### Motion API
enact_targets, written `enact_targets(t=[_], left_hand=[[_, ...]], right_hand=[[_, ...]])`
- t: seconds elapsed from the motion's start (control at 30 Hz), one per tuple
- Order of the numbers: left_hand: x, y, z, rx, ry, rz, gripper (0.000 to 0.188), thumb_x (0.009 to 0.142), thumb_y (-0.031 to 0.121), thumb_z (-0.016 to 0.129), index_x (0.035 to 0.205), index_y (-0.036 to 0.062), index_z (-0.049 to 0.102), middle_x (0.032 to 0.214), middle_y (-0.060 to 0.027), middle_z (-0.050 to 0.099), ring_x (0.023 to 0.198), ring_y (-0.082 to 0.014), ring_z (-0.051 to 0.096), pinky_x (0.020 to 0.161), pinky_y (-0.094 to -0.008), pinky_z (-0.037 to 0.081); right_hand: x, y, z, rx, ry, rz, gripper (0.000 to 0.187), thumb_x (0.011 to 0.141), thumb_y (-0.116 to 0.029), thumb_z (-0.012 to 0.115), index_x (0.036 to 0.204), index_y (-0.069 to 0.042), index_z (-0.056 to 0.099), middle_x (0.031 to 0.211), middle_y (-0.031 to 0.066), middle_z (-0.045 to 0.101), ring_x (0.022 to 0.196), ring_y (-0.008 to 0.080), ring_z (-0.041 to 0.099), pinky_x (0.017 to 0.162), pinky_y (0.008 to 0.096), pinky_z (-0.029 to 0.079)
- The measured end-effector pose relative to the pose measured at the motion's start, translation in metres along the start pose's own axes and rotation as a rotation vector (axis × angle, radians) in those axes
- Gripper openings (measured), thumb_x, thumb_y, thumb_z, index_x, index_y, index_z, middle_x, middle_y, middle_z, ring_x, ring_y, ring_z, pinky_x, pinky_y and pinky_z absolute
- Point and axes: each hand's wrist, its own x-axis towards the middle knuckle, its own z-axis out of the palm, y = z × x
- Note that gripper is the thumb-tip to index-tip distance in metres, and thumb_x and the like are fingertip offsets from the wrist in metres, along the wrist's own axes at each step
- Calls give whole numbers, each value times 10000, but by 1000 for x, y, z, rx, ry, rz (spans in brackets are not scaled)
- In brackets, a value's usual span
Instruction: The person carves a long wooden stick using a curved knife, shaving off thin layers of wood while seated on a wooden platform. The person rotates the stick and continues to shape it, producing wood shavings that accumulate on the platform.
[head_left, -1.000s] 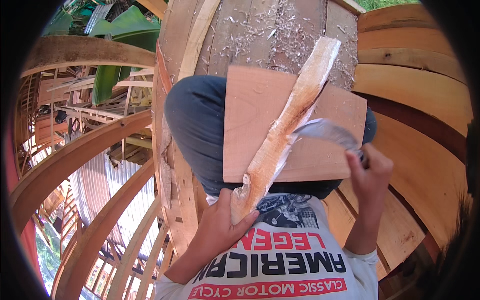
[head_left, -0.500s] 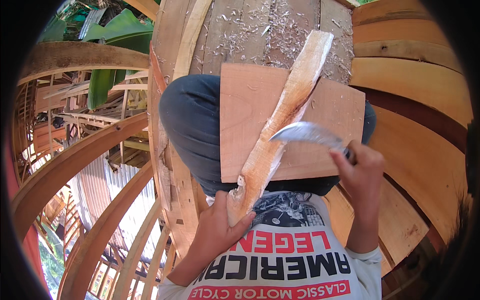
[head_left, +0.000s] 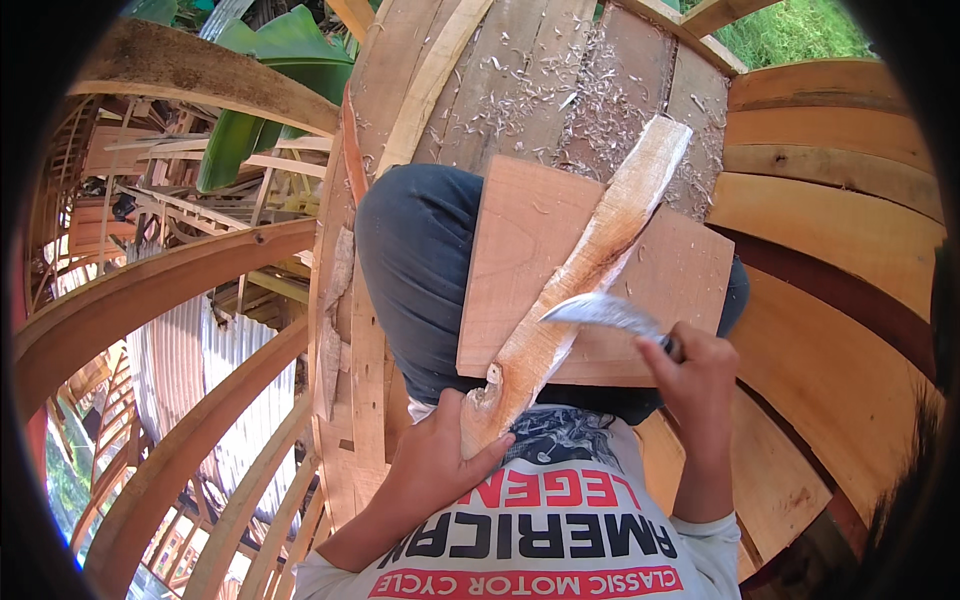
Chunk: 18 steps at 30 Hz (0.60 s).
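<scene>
A long, pale piece of wood (head_left: 590,265) with brown streaks and a rough knot slants across a flat wooden board (head_left: 525,220) on my lap. My left hand (head_left: 445,450) grips its near end, thumb on one side and fingers on the other. In my right hand (head_left: 695,370) is a curved knife (head_left: 610,311), held by its dark handle. The blade points left, and its tip is over the middle of the wood piece; whether it touches the surface I cannot tell.
Curly wood shavings (head_left: 620,105) litter the plank floor (head_left: 520,60) ahead. Curved wooden ribs (head_left: 200,255) rise on the left, and overlapping planks (head_left: 830,220) wall the right. Beyond the left side are corrugated metal sheets (head_left: 215,350) and a large green leaf (head_left: 290,60).
The whole view has shifted, so the wood and board sit lower and further right. My right hand and knife have come slightly down and closer to my left hand. Both grips are unchanged.
</scene>
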Motion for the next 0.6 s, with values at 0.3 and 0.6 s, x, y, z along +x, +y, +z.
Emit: enact_targets(t=[0.3, 0.6], left_hand=[[-3, -5, 3, -9, 48, 6, 545, 810, 427, 678, 1008, -13, 424, 804, -281, 624, 760, -407, 653, 650, -448, 500], [-2, -2, 5, -15, 90, 63, 526, 820, 412, 672, 1013, -16, 437, 790, -273, 625, 743, -412, 649, 632, -440, 504]], right_hand=[[32, 35, -21, -24, 98, 273, 508, 802, -434, 688, 601, 9, 544, 493, 169, 468, 411, 309, 450, 436, 394, 353], [2, -1, 18, -78, 5, -148, 559, 687, -546, 746, 538, -66, 501, 454, 77, 463, 429, 264, 526, 429, 359, 400]])
